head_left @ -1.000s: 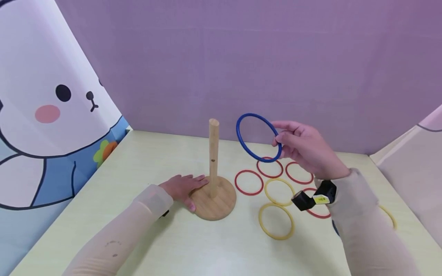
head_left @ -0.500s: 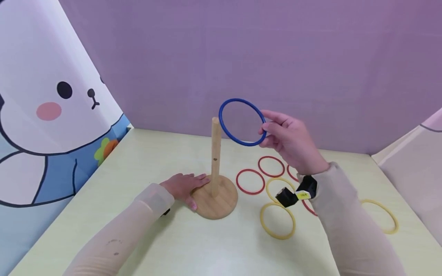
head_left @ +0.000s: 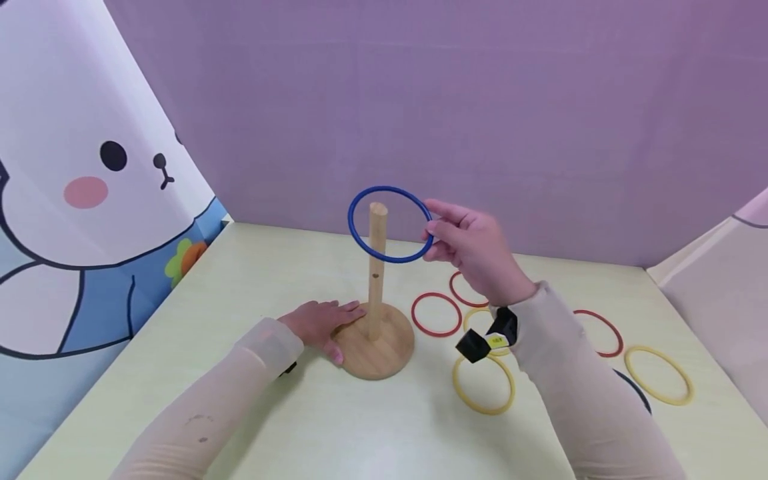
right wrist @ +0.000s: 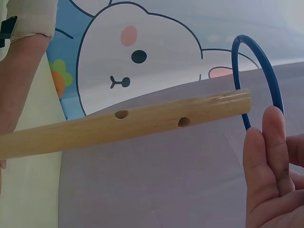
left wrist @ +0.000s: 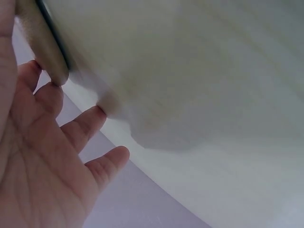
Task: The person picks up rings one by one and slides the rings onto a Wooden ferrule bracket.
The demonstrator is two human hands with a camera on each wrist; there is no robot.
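My right hand [head_left: 480,253] pinches a blue ring [head_left: 396,260] by its right side between thumb and fingers. The ring is nearly level at the top of the upright wooden post [head_left: 375,293], its near edge crossing in front of the post. In the right wrist view, the tip of the post [right wrist: 95,133] overlaps the far side of the ring [right wrist: 269,65], just about at the ring's opening. With fingers spread, my left hand [head_left: 317,328] rests on the left edge of the round wooden base [head_left: 384,363]. The left wrist view shows that hand [left wrist: 47,152] at the base's rim [left wrist: 47,47].
Right of the base lie several flat rings: a red ring [head_left: 412,315], a yellow ring [head_left: 454,380], another red ring [head_left: 621,340], a yellow ring [head_left: 627,370] and a dark blue ring [head_left: 637,387], partly hidden by the right sleeve. A purple cloth [head_left: 480,120] stands behind the table.
My right hand has carried the blue ring leftward, from beside the post to its top, and the ring has tipped closer to level. My left hand stays on the base.
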